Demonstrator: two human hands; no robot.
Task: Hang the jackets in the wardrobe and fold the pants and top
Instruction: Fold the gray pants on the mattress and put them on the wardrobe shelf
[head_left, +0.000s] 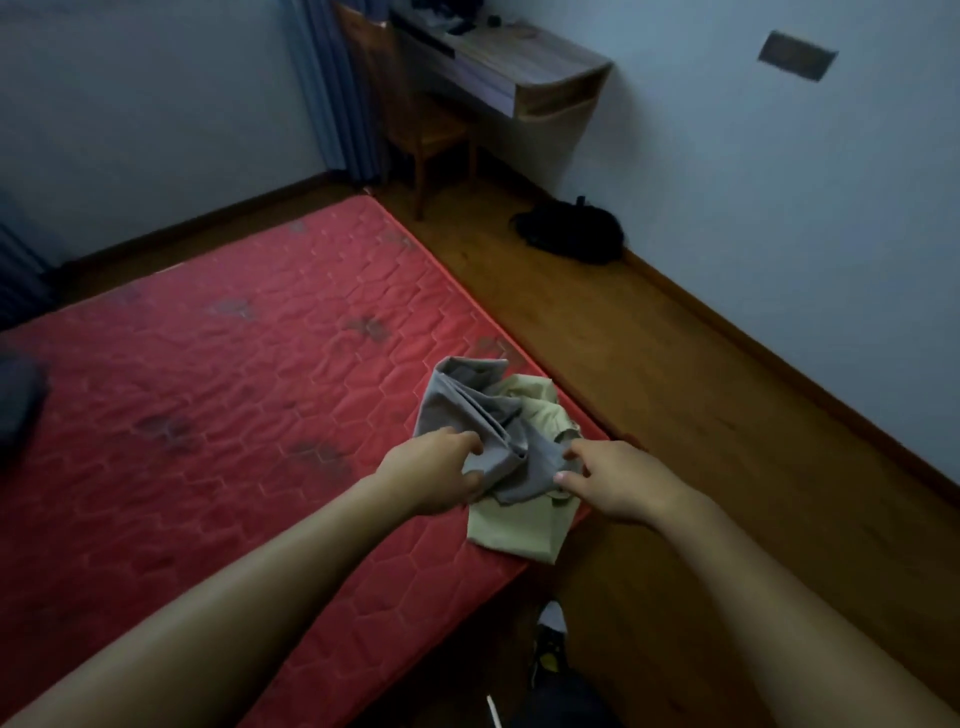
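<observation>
From my end I see 2 hands on 1 crumpled grey garment (483, 410) at the near right corner of the red mattress (234, 364). The left hand (436, 475) pinches its left edge between thumb and fingers. The right hand (618, 480) pinches its right edge with curled fingertips. The grey garment lies on a pale beige garment (511, 530), which overhangs the mattress edge. A black bag (571, 234) sits on the floor (675, 415); what it holds I cannot tell. A desk (519, 57) and chair (415, 119) stand beyond.

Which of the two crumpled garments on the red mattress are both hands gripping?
The grey fabric garment, pinched by the left hand and right hand; the pale yellow-green garment lies beneath it.
</observation>
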